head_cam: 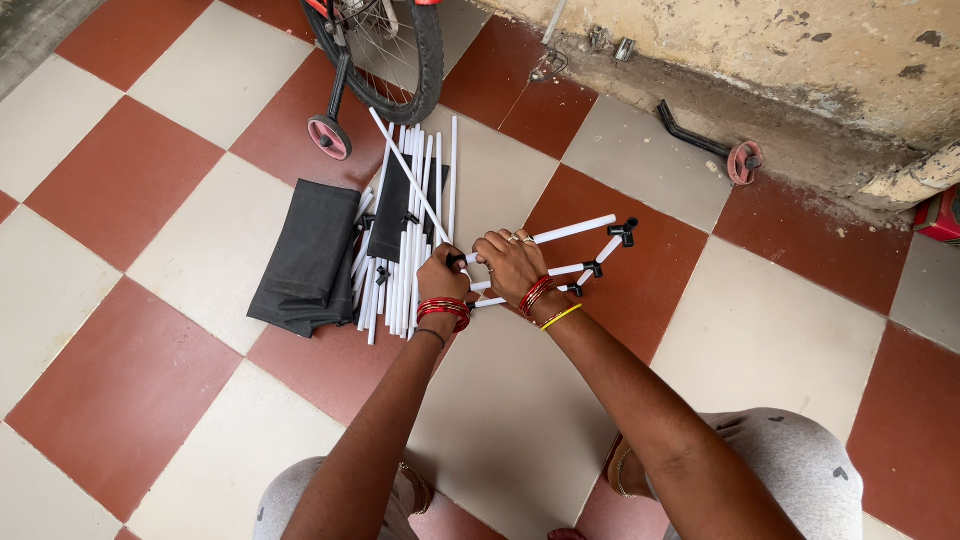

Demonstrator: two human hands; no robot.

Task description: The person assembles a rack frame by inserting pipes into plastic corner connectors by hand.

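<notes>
My left hand (441, 274) grips a long white tube (405, 170) that slants up and left over a pile of white tubes (405, 255). My right hand (510, 262) is closed around the near ends of three short white tubes (575, 230) tipped with black connectors (625, 230), which fan out to the right on the floor. A black connector sits between the two hands. Both wrists wear red bangles.
Folded dark grey fabric (305, 255) lies left of the tube pile. A small bicycle wheel (395, 50) with a pink training wheel (328, 137) stands behind. A detached training wheel on a black bracket (735, 158) lies by the stained wall. The floor is red and cream tile.
</notes>
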